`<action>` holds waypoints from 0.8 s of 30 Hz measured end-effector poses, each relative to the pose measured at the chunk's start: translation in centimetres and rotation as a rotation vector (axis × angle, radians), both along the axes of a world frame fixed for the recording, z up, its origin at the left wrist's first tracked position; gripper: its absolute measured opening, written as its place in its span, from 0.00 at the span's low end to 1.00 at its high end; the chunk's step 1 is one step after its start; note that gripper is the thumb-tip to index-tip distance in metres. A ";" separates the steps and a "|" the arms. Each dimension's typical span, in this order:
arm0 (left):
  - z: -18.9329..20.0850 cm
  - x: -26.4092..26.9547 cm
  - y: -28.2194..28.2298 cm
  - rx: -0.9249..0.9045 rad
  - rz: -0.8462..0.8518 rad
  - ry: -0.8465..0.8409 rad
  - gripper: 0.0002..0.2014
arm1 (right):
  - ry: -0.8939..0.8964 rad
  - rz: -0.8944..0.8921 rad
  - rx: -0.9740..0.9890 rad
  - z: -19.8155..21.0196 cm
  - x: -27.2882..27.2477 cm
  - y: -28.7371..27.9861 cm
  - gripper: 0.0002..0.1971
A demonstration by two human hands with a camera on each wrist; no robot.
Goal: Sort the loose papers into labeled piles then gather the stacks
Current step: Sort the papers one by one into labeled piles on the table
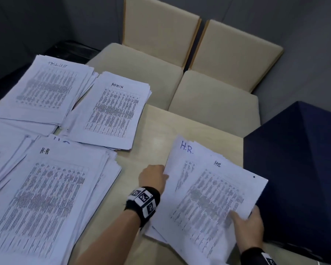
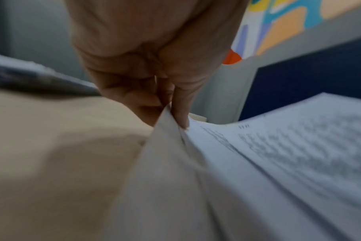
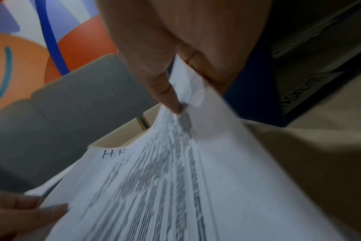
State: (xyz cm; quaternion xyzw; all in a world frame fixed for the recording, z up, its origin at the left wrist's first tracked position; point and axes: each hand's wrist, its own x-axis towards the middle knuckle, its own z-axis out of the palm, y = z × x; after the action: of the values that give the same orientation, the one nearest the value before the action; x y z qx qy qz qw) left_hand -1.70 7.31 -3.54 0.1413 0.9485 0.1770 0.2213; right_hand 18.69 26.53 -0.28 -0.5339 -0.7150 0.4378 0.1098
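Currently left hand [image 1: 154, 178] and right hand [image 1: 249, 225] both pinching "H.R." sheets [image 1: 208, 196]; left of them piles "H.R" [image 1: 46, 197], "ADMIN" [image 1: 113, 109].

Left hand [image 1: 153, 177]: extended forward over the work surface, bare forearm angled up from the lower edge of the head view, black wristband with white coded marker tiles [image 1: 142, 200] around the wrist. Thumb and fingers [image 2: 180, 104] pinch the left edge of a thin sheaf of white printed sheets marked "H.R." [image 1: 208, 196], thumb on top

Right hand [image 1: 249, 226]: lower right of the head view, black band at the wrist. Thumb [image 3: 167, 91] lies across the top sheet near its right corner; remaining fingers curl beneath the sheaf. Both hands grip the same sheaf at opposite edges
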 end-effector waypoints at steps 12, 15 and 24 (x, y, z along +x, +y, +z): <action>0.9 1.6 -5.1 0.412 0.072 0.123 0.10 | 0.336 0.015 -0.312 1.1 0.8 -2.7 0.10; 1.2 2.3 -5.9 0.806 0.151 -0.178 0.04 | 0.396 0.026 -0.460 0.5 0.3 -2.2 0.21; 3.4 2.9 -5.6 1.073 0.332 -0.381 0.07 | 0.360 -0.117 -0.395 -0.8 -1.4 -0.7 0.18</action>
State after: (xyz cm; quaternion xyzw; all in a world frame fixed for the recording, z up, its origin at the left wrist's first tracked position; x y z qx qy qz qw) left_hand 1.20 1.76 -0.10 0.0486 0.6795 0.6863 0.2547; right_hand 17.32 25.78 -1.10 -0.4987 -0.5526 0.6498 0.1539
